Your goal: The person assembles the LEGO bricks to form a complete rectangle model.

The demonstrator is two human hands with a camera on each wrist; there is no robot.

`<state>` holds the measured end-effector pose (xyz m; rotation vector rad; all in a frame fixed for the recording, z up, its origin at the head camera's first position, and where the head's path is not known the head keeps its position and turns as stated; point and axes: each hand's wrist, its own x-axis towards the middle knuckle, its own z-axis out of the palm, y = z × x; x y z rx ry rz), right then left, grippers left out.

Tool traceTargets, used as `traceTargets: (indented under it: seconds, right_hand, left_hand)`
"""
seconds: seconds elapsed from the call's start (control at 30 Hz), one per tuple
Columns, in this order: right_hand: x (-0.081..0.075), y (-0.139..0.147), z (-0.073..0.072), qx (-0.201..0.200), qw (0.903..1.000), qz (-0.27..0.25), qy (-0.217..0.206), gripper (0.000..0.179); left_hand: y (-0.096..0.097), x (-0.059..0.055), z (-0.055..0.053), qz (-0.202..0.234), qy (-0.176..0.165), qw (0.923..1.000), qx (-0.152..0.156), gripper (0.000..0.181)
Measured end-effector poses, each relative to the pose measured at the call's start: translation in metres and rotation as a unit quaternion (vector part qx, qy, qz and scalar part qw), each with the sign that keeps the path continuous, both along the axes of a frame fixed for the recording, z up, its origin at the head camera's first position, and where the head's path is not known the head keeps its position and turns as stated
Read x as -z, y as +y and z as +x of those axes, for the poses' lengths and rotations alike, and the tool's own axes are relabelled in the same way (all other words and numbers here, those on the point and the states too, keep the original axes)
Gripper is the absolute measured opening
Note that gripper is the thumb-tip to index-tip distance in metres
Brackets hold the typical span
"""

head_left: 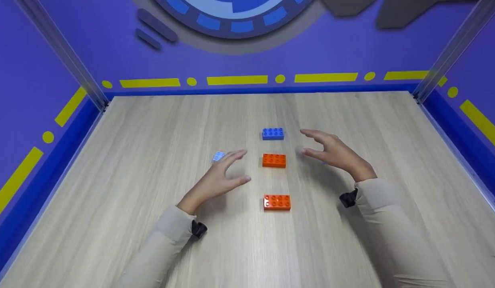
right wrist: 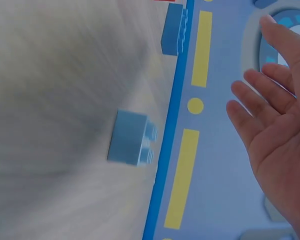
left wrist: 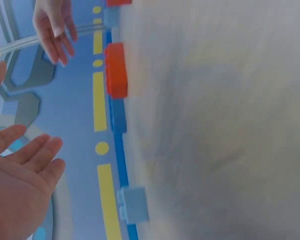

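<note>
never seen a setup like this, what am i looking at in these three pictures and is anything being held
There is no machine here, just a person's bare left hand and right hand. The widest picture comes from a camera on the head, looking forward and down; the other two come from wrist cameras and look turned sideways. On the table, two orange bricks and a blue brick lie in a rough line, with a light blue brick near the left hand and a second pale brick best seen from the right wrist. Both hands hover above the table and hold nothing.
</note>
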<state>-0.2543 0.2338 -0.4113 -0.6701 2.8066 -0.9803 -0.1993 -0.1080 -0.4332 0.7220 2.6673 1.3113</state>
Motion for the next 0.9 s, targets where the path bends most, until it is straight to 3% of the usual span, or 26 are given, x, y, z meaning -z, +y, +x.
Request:
traceTargets:
  seconds: [0.17, 0.6, 0.9]
  right_hand:
    - [0.002, -0.013, -0.005, -0.005, 0.9997, 0.009, -0.024, 0.059]
    - [0.008, -0.035, -0.012, -0.036, 0.9974, 0.029, -0.055, 0.054]
    - [0.015, -0.045, -0.016, -0.069, 0.9951, 0.034, -0.062, 0.049]
  left_hand:
    - [0.008, 0.005, 0.001, -0.02, -0.011, 0.9988, 0.043, 0.067]
    - [0.025, 0.018, 0.007, -0.013, -0.065, 0.9889, 0.133, 0.065]
    - [0.035, 0.024, 0.009, -0.002, -0.05, 0.9849, 0.166, 0.057]
